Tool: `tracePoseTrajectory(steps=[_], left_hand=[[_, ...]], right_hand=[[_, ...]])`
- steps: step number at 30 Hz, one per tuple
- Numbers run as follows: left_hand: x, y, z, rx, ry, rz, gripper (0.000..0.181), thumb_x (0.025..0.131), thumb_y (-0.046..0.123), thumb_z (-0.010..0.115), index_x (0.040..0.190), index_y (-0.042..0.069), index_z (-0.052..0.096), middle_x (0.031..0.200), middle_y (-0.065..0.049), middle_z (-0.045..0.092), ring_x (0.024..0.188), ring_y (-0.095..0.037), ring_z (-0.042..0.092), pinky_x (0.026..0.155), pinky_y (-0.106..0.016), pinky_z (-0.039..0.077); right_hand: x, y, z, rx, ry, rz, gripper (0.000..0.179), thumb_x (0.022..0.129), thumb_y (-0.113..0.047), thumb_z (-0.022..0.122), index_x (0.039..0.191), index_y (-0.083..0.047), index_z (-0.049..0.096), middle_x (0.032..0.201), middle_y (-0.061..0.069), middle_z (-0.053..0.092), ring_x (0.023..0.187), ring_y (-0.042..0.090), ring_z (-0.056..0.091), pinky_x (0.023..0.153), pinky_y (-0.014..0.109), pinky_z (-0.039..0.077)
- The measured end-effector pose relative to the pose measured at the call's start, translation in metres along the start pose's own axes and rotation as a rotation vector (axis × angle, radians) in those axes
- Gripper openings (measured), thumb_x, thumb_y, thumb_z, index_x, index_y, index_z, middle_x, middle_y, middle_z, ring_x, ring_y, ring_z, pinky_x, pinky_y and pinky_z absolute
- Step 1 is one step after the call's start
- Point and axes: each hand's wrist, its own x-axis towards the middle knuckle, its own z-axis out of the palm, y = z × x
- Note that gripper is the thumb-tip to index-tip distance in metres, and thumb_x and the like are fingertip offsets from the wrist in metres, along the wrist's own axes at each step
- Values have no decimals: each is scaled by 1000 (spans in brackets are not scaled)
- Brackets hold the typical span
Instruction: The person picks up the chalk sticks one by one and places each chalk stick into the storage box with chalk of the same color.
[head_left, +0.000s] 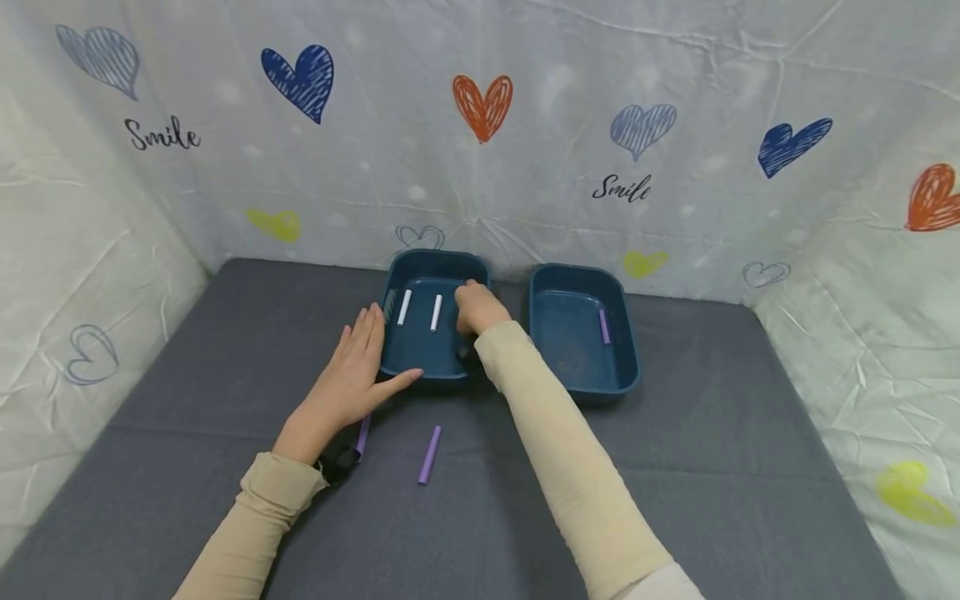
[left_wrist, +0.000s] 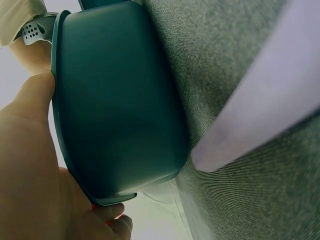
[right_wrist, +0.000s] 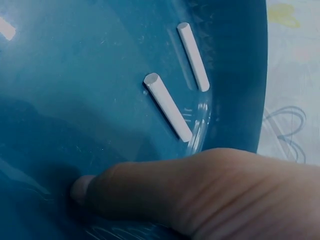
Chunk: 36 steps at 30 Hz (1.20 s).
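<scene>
My left hand (head_left: 347,377) rests with spread, straight fingers against the front left corner of the left blue tray (head_left: 427,381). In the left wrist view its thumb lies along the tray's rim. My right hand (head_left: 482,308) reaches into that tray's right side with bent fingers; whether it holds anything is hidden. Its thumb (right_wrist: 150,192) shows low in the right wrist view. White chalk sticks (head_left: 403,307) lie in the left tray; the end of another white stick (right_wrist: 7,29) appears at the right wrist view's edge. A purple chalk stick (head_left: 363,437) lies beside my left wrist.
A second blue tray (head_left: 573,367) stands to the right with a purple chalk stick (head_left: 604,327) inside. Another purple stick (head_left: 429,455) lies on the grey cloth (head_left: 712,467) in front of the left tray. A white curtain (head_left: 555,50) printed with hearts surrounds the table.
</scene>
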Motion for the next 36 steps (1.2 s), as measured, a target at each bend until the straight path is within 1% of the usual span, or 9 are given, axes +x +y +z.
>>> tracePoseTrajectory(steps=[5,8,13,15,17,21,28,32,36], left_hand=[[-1,0,0,0,-1,-4,112,92,71,48,156,-2,-7,164,-21,-8,151,-36,-5,120,-55,2],[0,0,-1,1,3,1,112,92,71,48,156,-3,-6,164,-21,-7,151,-36,-4,120,-55,3],[-1,2,0,-1,-8,-2,112,92,72,48,156,-2,-7,164,-22,-5,151,-34,-6,120,-55,3],[-1,2,0,-12,-12,-2,112,92,71,49,156,-2,-7,164,-22,-6,151,-35,-6,120,-55,2],[-1,2,0,-12,-8,-5,112,92,71,49,156,-2,-7,164,-22,-6,151,-35,-6,120,-55,2],[-1,2,-3,-19,-6,-2,112,92,70,49,156,-3,-7,164,-21,-8,151,-35,-6,120,-55,2],[-1,-1,-3,-7,-6,-12,112,92,71,49,156,-2,-6,164,-20,-7,151,-35,-6,120,-53,1],[-1,0,-3,-10,-6,-11,112,92,71,48,156,-2,-6,164,-20,-8,151,-35,-6,120,-54,0],[-1,-1,-3,-5,2,-17,112,91,72,48,156,-2,-6,164,-20,-7,151,-35,-5,120,-54,1]], right_hand=[[1,0,0,-2,-7,-7,40,92,-3,66,132,-5,61,137,13,48,102,22,52,78,29,46],[1,2,0,25,-15,-8,37,91,-3,66,128,-5,63,136,12,49,101,22,52,77,30,47],[3,8,-3,139,-53,-34,27,86,-4,75,112,-5,69,121,10,58,93,21,57,73,32,53],[3,11,-6,191,-70,-58,29,83,-5,78,112,-5,70,114,9,61,90,21,59,73,33,54],[2,12,-10,238,-84,-82,34,83,-7,79,116,-4,68,113,9,62,90,22,61,75,34,55],[-3,12,-22,255,-97,-112,41,86,-14,78,124,-3,66,120,11,63,98,24,62,82,36,54],[-18,14,-40,257,-75,-127,50,93,-26,71,135,-2,59,135,14,56,116,28,57,93,41,51],[-28,20,-44,273,-53,-132,52,94,-30,69,137,-3,58,140,13,52,123,29,53,97,42,49],[-40,28,-44,280,-26,-154,50,95,-32,68,135,-5,59,140,12,53,125,28,53,99,43,48]])
